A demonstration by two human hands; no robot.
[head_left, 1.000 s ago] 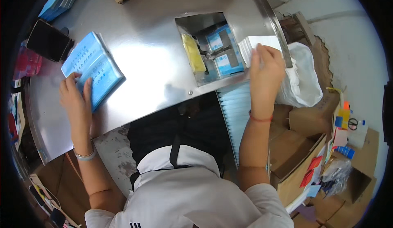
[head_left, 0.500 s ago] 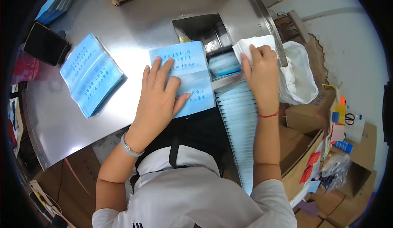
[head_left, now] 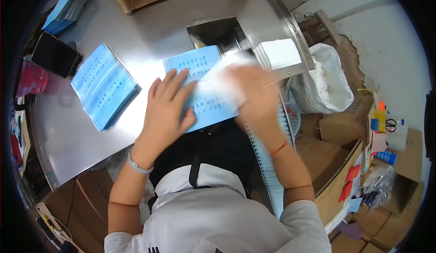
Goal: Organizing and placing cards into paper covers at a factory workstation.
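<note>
The blue sheet (head_left: 206, 117) lay at twelve o'clock from you, at the near edge of the table (head_left: 154, 35). It looked light, thin and limp, probably slick, so a flat press or an edge pinch seemed to suit it. Your left hand (head_left: 168, 103) rested on its nine-o'clock side, fingers loosely spread, pinching nothing. Toward two o'clock, a white napkin (head_left: 222, 78), seemingly soft and easily torn, met your right hand (head_left: 256, 94); blur hid how closed those fingers were.

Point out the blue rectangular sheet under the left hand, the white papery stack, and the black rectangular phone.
Blue rectangular sheet (head_left: 207, 113): head view, bare lower part.
White papery stack (head_left: 282, 53): head view, top face.
Black rectangular phone (head_left: 55, 54): head view, middle of screen.
</note>
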